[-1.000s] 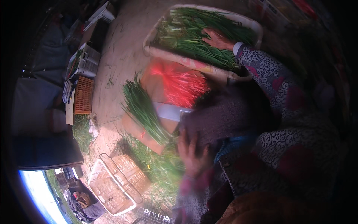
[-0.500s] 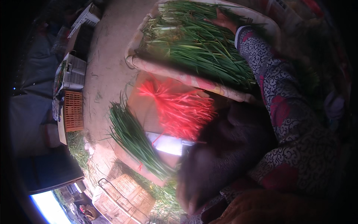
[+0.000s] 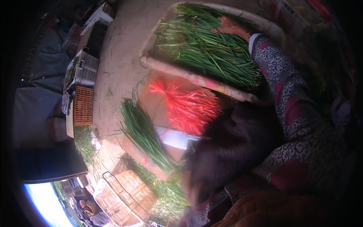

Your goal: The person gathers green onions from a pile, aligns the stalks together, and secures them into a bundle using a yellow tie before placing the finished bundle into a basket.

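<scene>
My right hand [image 3: 231,27] reaches into a cloth-lined tub [image 3: 193,75] at the top. Its fingers curl into a thick layer of long garlic chives [image 3: 211,49], partly hidden among the leaves. My left hand [image 3: 194,193], low beside my dark-clothed knee [image 3: 238,140], is blurred, and its fingers are smeared. In front of me, a bundle of chives [image 3: 145,132] lies slantwise across a board [image 3: 149,92], with a bit of red tie near its lower end. A wide-bladed knife [image 3: 174,138] lies beside it. Above the blade spreads a bunch of red plastic strips [image 3: 193,108].
A pale plastic basket [image 3: 124,195] with a dark handle stands at lower left among loose green scraps [image 3: 166,196]. Along the left are an orange crate [image 3: 83,106], a white crate [image 3: 87,68] and another white crate [image 3: 100,17]. Bare floor [image 3: 117,56] runs between them and the tub.
My right hand has gone from fingers spread over the chives to curled down into them. The whole view has shifted slightly, with things on the left appearing further right.
</scene>
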